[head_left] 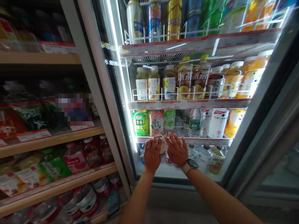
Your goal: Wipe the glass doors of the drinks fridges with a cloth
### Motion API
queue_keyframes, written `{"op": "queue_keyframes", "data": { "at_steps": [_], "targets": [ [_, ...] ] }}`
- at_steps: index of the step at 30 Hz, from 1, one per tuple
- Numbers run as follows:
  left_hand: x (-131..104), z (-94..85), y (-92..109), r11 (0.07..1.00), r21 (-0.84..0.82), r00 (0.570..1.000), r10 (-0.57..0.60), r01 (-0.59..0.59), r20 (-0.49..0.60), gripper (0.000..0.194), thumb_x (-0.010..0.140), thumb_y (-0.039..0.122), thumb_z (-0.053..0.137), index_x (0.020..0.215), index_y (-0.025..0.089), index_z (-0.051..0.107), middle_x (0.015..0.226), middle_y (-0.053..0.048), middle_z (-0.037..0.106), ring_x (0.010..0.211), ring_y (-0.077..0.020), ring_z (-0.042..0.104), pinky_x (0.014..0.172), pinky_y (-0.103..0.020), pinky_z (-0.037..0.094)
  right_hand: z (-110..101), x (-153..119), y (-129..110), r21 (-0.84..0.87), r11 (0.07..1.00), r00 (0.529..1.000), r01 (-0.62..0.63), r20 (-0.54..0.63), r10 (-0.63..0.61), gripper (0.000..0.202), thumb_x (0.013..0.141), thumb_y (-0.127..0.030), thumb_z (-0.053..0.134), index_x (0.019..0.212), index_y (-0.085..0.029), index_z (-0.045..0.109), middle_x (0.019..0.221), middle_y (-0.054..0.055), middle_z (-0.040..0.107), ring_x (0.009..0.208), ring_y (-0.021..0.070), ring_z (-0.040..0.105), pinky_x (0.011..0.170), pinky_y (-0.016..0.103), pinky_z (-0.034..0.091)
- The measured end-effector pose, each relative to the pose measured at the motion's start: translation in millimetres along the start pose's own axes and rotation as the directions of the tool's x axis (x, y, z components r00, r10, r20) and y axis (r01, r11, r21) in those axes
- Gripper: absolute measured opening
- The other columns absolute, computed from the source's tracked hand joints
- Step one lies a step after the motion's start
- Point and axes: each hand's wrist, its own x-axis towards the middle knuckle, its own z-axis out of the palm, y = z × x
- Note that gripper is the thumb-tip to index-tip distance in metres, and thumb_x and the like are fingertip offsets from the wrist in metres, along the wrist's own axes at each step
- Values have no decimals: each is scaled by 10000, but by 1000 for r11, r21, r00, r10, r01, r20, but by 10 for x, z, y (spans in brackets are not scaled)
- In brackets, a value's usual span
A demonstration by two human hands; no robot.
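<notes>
My left hand (152, 154) presses a pale cloth (163, 146) against the glass door (149, 172) of a lit drinks cooler. The cloth is bunched under and beside its fingers. To the right, my right hand (177, 150) lies with fingers spread on the same glass, its fingertips by the cloth's right edge. A watch (192, 164) is on the right wrist. Behind the glass, near both hands, stand a green drink bottle (140, 123), a pink drink bottle (156, 122) and a clear water bottle (195, 122).
Cooler shelves hold cans (154, 20) at the top and tea bottles (184, 79) in the middle. On the left, open wooden shelving (58, 183) carries several packs of drinks. The cooler's dark door frame (254, 115) runs along the right.
</notes>
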Motion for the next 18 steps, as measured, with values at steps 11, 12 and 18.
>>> {"op": "queue_keyframes", "data": {
  "at_steps": [11,12,18],
  "targets": [
    [-2,-17,-105,954,-61,952,-296,292,-78,668,967,261,420,1551,153,114,1602,-164,163,1490,-285,117,1218,-504,183,6,-14,-8,25,1000,1000,-18,14,17,603,926,-217,456,1514,-231,326,1417,69,556,1417,183,380,1226,410,115],
    [-52,19,-9,974,-55,973,-224,221,-53,659,966,253,420,1549,153,130,1593,-156,203,1488,-274,134,1217,-487,203,6,-11,-7,24,1000,1000,-18,8,18,601,926,-217,455,1514,-231,328,1411,68,563,1416,182,383,1226,409,116],
    [99,-29,35,998,-65,1000,-26,25,-11,642,933,116,395,1539,203,204,1579,-71,294,1487,-204,169,1229,-387,203,6,0,-6,11,1000,1000,-5,-5,6,596,929,-220,438,1515,-214,329,1405,74,570,1434,182,349,1225,405,116]
  ]
}}
